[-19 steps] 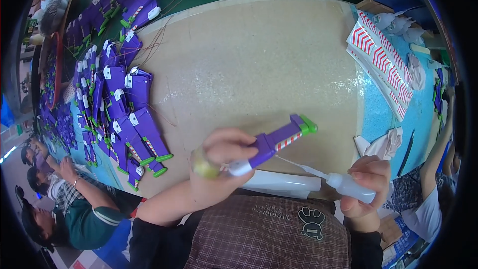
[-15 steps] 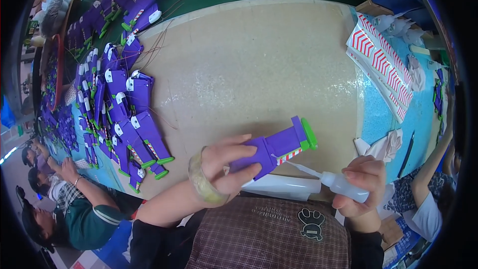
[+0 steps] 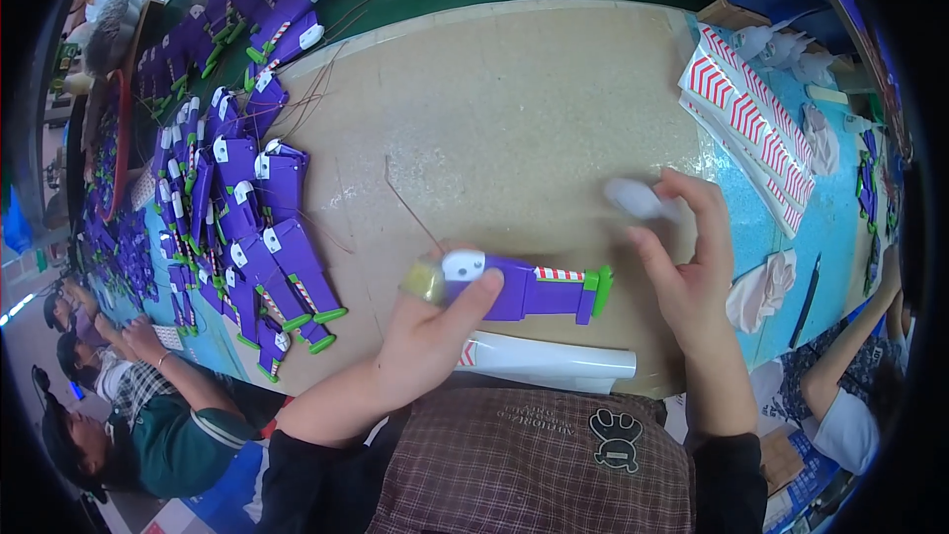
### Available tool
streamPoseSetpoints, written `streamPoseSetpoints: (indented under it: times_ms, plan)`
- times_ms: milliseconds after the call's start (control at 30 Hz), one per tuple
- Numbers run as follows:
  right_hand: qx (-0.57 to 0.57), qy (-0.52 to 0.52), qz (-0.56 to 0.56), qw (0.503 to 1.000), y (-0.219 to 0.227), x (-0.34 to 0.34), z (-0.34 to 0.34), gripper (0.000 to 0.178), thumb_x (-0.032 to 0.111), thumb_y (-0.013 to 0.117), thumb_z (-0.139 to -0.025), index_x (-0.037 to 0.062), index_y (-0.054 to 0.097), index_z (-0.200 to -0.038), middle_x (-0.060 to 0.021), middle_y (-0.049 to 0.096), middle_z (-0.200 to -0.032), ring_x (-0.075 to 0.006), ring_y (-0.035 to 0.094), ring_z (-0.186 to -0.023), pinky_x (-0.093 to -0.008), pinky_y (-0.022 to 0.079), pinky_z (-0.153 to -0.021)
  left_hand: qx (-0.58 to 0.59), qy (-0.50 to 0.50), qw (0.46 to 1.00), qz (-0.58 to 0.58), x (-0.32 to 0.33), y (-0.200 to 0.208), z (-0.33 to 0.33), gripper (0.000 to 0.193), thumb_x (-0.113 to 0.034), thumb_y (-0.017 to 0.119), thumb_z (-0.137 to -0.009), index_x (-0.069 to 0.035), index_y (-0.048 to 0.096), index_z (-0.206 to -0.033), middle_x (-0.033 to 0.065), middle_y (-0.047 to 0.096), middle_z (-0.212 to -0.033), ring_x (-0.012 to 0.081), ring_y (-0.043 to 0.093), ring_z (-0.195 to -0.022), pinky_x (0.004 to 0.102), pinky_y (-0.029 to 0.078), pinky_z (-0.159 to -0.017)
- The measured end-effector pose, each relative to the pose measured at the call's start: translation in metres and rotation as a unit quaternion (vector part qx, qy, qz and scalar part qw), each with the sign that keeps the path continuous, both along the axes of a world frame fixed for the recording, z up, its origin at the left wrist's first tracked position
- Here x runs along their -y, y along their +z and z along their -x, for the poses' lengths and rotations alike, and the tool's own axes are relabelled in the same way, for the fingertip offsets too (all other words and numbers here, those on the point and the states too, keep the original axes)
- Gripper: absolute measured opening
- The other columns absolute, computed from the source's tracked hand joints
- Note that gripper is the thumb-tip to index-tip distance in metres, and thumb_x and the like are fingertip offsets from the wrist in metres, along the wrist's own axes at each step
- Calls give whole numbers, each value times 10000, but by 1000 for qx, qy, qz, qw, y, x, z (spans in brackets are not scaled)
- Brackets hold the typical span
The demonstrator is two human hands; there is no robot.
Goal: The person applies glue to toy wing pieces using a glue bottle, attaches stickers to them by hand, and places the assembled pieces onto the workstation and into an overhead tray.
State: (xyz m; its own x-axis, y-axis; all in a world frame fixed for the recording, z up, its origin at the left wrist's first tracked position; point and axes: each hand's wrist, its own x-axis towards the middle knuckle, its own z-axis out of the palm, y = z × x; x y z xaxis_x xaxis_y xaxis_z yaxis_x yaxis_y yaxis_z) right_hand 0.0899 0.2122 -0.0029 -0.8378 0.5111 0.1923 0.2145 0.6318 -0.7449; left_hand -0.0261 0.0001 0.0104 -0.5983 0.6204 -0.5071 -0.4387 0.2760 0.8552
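Lots of purple plastic legs with green feet [image 3: 282, 249] are heaped on the left of the tan counter [image 3: 494, 119], thin brown wires poking out of the pile. Over on the right there's a light-blue surface [image 3: 832, 237] with red-and-white chevron-striped sheets [image 3: 725, 94], a crumpled off-white paper [image 3: 761, 299] and a slim black stick [image 3: 808, 302], and a few whitish bottles [image 3: 781, 49] sit near the far corner. Closest to being in the way is a rolled glossy white sheet [image 3: 554, 360], lying between the brown checked apron [image 3: 534, 445] and the piece being worked on. That piece, a purple plastic leg with a striped edge [image 3: 554, 299], is clamped in the left grip [image 3: 435, 336], thumb across the top by its white rounded end [image 3: 463, 263], green foot [image 3: 601, 282] pointing right toward the other hand. A yellowish translucent ring [image 3: 423, 280] is on that left hand, kinda blurry, with a single thin brown wire [image 3: 410, 206] angling up beside it. Right grip [image 3: 692, 277] has thumb and index finger spread apart, a motion-blurred whitish bottle [image 3: 633, 198] right at the fingertips; can't tell if it's actually held, tbh.
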Motion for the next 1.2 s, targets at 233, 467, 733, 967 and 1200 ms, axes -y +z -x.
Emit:
streamPoseSetpoints:
  times_ms: [233, 467, 733, 967, 1200]
  plan:
    - [61, 180, 52, 980, 27, 31, -24, 516, 84, 771, -636, 15, 515, -1078, -127, 547, -1013, -289, 555, -926, -353, 457, -792, 134, 18, 991, -11, 2, -2, -12, 195, -120, 478, -934, 1, 563, -1061, 91, 619, -1008, 152, 592, -918, 290, 471, -818]
    - [-43, 251, 89, 963, -3, 48, -24, 520, 143, 788, -614, -15, 567, -1056, -129, 581, -1037, -296, 596, -895, -362, 493, -735, 78, -16, 997, -15, 8, -15, -36, 180, -125, 562, -901, -25, 518, -1044, 13, 575, -900, 73, 535, -838, 229, 449, -743]
    - [-21, 228, -66, 971, 36, 70, 12, 565, 244, 769, -605, 8, 563, -1076, -111, 547, -1108, -276, 546, -990, -389, 440, -819, -77, 56, 990, -99, 41, 6, -11, 231, 0, 592, -828, -52, 503, -1034, 15, 534, -925, 76, 516, -865, 237, 443, -749]
    - [131, 317, -94, 934, -8, 123, 18, 317, 155, 694, -717, 23, 559, -971, -125, 558, -965, -296, 537, -911, -390, 439, -782, -53, 286, 949, -124, 54, 8, 20, 230, -18, 591, -828, -39, 524, -1047, 22, 557, -930, 101, 536, -842, 254, 445, -764]
    - [139, 300, -28, 943, -2, 88, -15, 280, 108, 541, -708, 23, 585, -971, -94, 562, -883, -255, 545, -848, -350, 452, -745, 66, 213, 971, -91, 52, -2, 5, 217, -27, 599, -840, -46, 536, -1047, 6, 575, -913, 83, 543, -852, 248, 445, -762]
